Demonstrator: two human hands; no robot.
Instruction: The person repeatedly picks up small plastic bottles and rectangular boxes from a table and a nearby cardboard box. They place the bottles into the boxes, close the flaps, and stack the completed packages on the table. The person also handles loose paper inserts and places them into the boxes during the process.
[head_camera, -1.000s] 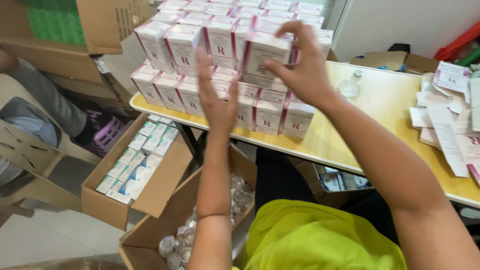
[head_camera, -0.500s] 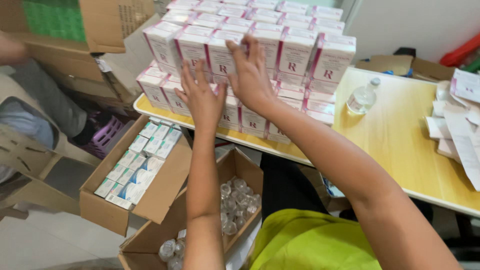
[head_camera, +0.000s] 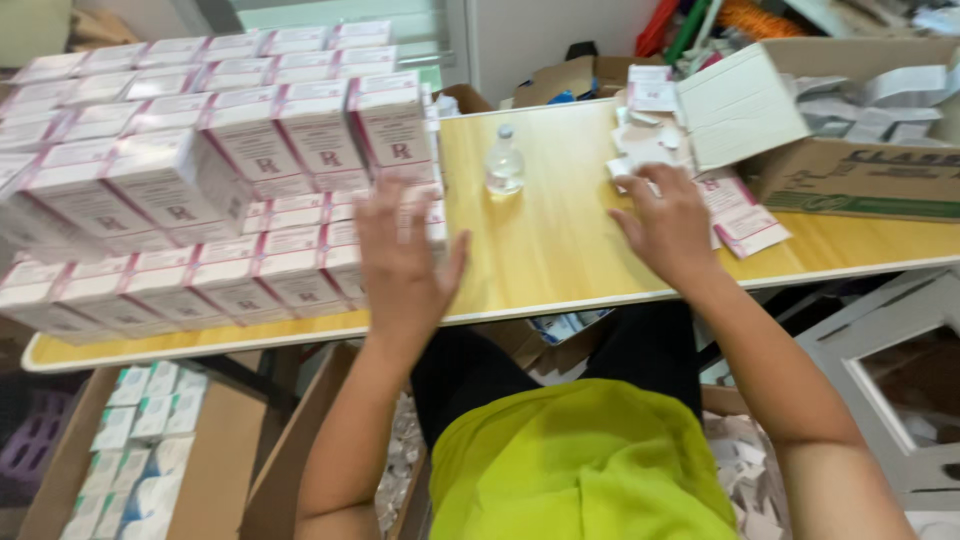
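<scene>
Head view, looking down past my yellow-green shirt (head_camera: 590, 460) to a pale wooden counter (head_camera: 560, 240).

My left hand (head_camera: 405, 265) is raised with its fingers (head_camera: 385, 215) spread wide and holding nothing. Its fingertips sit at the right edge of a stacked block of pink-and-white cartons (head_camera: 230, 190). The block lies just beyond and to the left of those fingers, in tidy rows several layers high, its long side running along the near counter edge.

My right hand (head_camera: 670, 230) rests palm down, fingers (head_camera: 630, 190) loosely splayed and gripping nothing. The fingertips touch a scatter of folded paper leaflets (head_camera: 650, 145) lying just ahead of them. Beyond and to the right of those fingers stands an open cardboard box (head_camera: 860, 150) with its flap lifted.

Between my two hands, a little past both sets of fingers, a small clear vial (head_camera: 505, 165) stands upright and apart from everything. My right hand looks slightly nearer to it.

Under the counter, below my left fingers, an open floor box of blue-and-white packs (head_camera: 140, 430) shows.
</scene>
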